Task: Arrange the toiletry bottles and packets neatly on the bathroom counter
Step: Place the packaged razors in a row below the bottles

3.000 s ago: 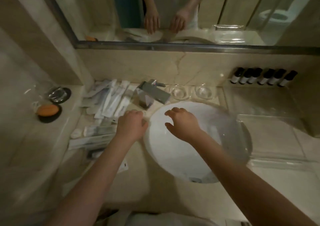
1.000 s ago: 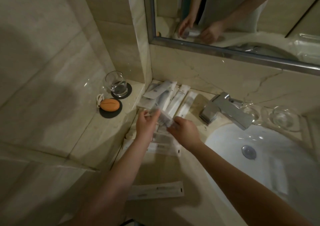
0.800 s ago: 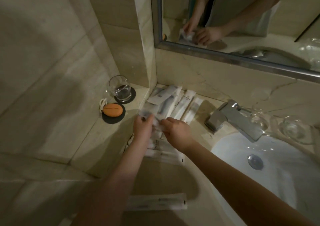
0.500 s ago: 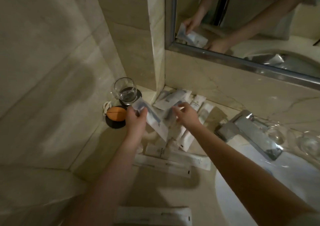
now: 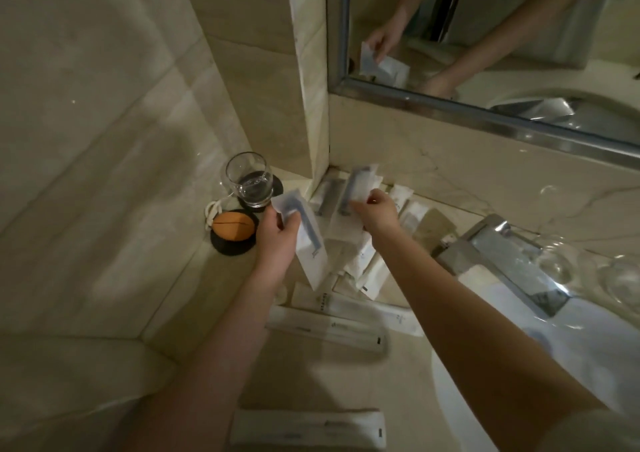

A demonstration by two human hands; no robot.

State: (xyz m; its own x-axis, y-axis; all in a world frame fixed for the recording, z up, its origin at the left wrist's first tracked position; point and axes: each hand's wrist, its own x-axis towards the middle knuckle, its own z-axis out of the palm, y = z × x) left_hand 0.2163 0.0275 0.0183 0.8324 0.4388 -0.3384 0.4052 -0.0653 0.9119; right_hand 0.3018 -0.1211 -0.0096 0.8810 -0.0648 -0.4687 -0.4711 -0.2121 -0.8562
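Packets everywhere on this counter [image 5: 194, 299], mostly long thin white sachets. The left hand [image 5: 277, 240] has one flat white packet [image 5: 306, 240] pinched near its top end, thumb on the front face, fingers wrapped behind. Its long axis runs diagonally, upper end toward the glass, lower end pointing down and right toward the pile, and there's a dark strip down its length. It's lifted off the counter, not resting on anything as far as I can tell.

The right hand [image 5: 375, 210] is closed on a second packet [image 5: 355, 190] just past the left one, gripping its lower part so the rest sticks up and away toward the wall corner. That one stands nearly upright, tilted a bit right. It's a little motion-blurred, so I can't read the finger placement.

Both forearms come in from the bottom, the left going almost straight up, the right angled in from the lower right, palms facing down.

Under and between the hands there's a loose pile of sachets [image 5: 367, 261] fanned out at different angles. Nearer the body from the hands, two long packets [image 5: 329, 328] lie roughly crosswise, and one more long packet [image 5: 308, 429] sits alone closest to the body.

Left of the left hand: a drinking glass [image 5: 249, 183] on a dark coaster, and an orange oval thing [image 5: 232, 226] on another coaster. Right of the right arm are the chrome faucet [image 5: 502, 264] and the white sink [image 5: 588, 358].
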